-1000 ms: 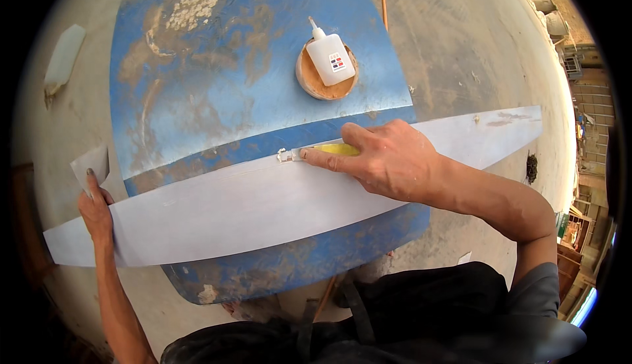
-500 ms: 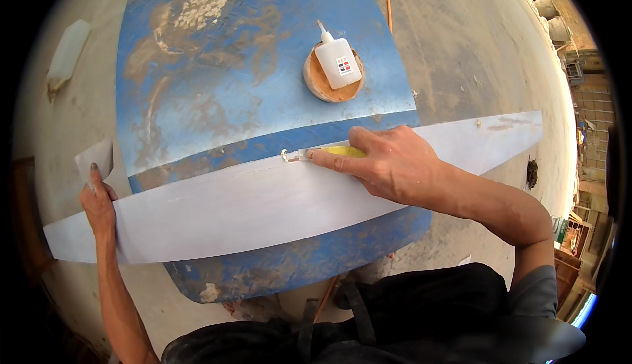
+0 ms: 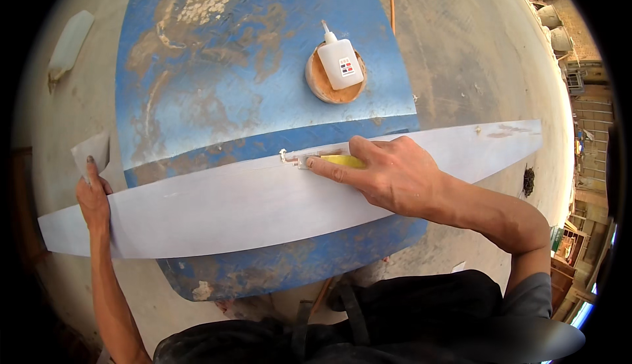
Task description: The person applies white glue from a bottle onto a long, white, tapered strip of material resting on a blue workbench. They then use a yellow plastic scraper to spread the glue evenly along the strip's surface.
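Yellow-handled knife [image 3: 332,160] gripped in right hand [image 3: 395,176]; left hand [image 3: 94,199] clasps the white board [image 3: 230,209] end.

Long white panel [image 3: 263,209] across blue metal table [image 3: 263,61], hands at yellow-handled tool [image 3: 329,161] and left end.
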Tool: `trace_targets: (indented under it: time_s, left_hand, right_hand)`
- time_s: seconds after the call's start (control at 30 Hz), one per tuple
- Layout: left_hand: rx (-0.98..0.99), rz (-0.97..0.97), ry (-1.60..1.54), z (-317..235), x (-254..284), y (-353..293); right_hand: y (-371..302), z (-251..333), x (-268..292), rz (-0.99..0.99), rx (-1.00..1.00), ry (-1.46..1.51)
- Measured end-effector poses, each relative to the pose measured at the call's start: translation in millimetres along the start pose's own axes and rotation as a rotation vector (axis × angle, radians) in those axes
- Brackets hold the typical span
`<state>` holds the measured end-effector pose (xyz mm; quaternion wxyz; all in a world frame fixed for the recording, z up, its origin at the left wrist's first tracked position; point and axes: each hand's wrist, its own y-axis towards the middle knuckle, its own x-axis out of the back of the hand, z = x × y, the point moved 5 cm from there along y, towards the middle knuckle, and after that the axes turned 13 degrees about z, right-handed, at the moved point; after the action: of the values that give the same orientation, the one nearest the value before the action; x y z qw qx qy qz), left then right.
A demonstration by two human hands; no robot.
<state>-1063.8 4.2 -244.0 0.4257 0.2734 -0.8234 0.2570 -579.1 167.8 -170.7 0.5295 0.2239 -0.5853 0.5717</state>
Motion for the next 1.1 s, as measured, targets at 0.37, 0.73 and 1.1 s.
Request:
trace_targets:
  time_s: [0.37,0.73,1.1]
  left_hand:
    - [-0.002,-0.011,-0.03,-1.7,0.6,-0.1]
    - [-0.017,0.006,-0.041,-2.3,0.3,1.0]
    - [-0.024,0.017,-0.032,-11.1,-2.9,0.3]
  right_hand:
    - [-5.6,-4.1,4.8,0.026,0.009,-0.022]
    - [6.8,2.7,3.7,0.018,0.009,-0.013]
    - [11.5,9.1,6.7,0.005,0.019,-0.005]
